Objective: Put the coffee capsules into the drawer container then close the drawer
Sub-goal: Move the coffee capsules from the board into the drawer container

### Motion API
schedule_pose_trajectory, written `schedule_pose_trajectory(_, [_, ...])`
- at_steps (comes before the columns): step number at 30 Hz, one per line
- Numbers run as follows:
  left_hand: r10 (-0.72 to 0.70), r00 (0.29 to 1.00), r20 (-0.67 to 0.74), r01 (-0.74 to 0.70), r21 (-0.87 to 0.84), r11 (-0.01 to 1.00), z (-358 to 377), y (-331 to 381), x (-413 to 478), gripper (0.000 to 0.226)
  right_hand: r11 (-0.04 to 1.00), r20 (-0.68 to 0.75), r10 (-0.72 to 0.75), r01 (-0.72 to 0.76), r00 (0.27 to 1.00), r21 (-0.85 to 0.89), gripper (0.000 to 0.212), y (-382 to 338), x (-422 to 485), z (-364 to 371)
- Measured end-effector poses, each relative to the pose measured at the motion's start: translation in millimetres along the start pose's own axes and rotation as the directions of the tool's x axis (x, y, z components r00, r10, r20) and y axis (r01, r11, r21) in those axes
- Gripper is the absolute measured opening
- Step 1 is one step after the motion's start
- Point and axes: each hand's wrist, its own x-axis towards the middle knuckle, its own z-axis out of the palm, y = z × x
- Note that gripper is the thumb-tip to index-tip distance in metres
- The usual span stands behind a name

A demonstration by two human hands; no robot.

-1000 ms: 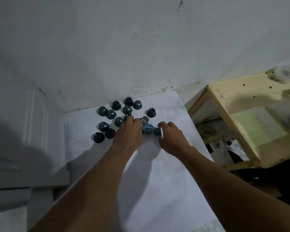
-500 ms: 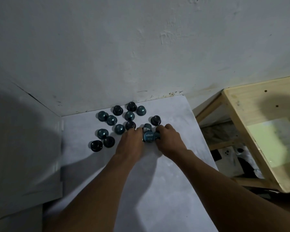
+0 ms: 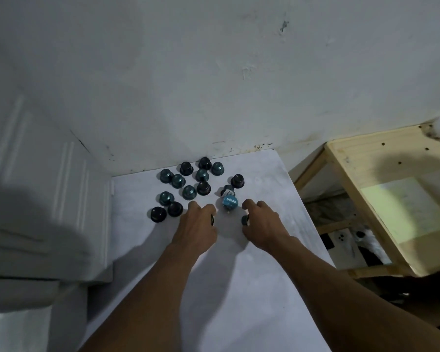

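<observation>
Several dark and teal coffee capsules [image 3: 188,184] stand in a cluster at the far end of the white table [image 3: 239,288]. One blue capsule [image 3: 229,201] lies on its side between my hands, its printed lid facing up. My left hand [image 3: 197,226] has its fingers curled around a dark capsule [image 3: 213,219], of which only an edge shows. My right hand [image 3: 263,224] grips a teal capsule [image 3: 244,220] that peeks out by the thumb. No drawer container is in view.
A white wall rises right behind the capsules. A white panelled cabinet [image 3: 61,199] stands at the left of the table. To the right, past the table's edge, is a pale wooden frame [image 3: 381,199] with clutter on the floor below it.
Both hands have drawn back from the lying blue capsule and moved apart, each now holding a capsule. The blue capsule stays on the table between them.
</observation>
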Motion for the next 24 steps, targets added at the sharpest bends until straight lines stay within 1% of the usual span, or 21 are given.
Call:
schedule_pose_trajectory(3, [0.026, 0.999, -0.023, -0.027, -0.028, 0.999, -6, 5, -15, 0.031, 0.998, -0.009, -0.053, 0.053, 0.999, -0.017, 0.031, -3, -15, -5])
schedule_pose_trajectory(6, [0.036, 0.998, -0.060, -0.039, -0.038, 0.999, -13, 11, -30, 0.028, 0.996, -0.025, -0.082, 0.081, 0.996, -0.025, 0.034, -5, -28, -11])
schedule_pose_trajectory(9, [0.033, 0.994, -0.107, -0.038, -0.046, 0.998, -20, 16, -48, 0.031, 0.992, -0.069, -0.123, 0.121, 0.990, -0.035, 0.035, -8, -42, -18])
schedule_pose_trajectory(13, [-0.024, 0.987, -0.157, 0.021, -0.017, 1.000, -25, 22, -80, 0.036, 0.979, -0.114, -0.200, 0.193, 0.973, -0.068, 0.032, -10, -68, -22])
schedule_pose_trajectory(16, [-0.061, 0.975, -0.215, 0.063, 0.000, 0.998, -22, 28, -110, 0.031, 0.967, -0.115, -0.249, 0.241, 0.962, -0.080, 0.037, -11, -94, -22])
schedule_pose_trajectory(18, [-0.072, 0.963, -0.259, 0.079, 0.016, 0.997, -19, 33, -134, 0.027, 0.958, -0.110, -0.284, 0.277, 0.953, -0.072, 0.037, -11, -115, -20])
schedule_pose_trajectory(22, [-0.100, 0.930, -0.354, 0.098, -0.023, 0.995, -15, 32, -187, 0.033, 0.941, -0.131, -0.339, 0.334, 0.932, -0.057, 0.035, -19, -156, -12])
schedule_pose_trajectory(24, [-0.105, 0.912, -0.396, 0.112, -0.005, 0.994, -15, 26, -215, 0.027, 0.925, -0.125, -0.380, 0.374, 0.916, -0.070, 0.038, -30, -175, -7])
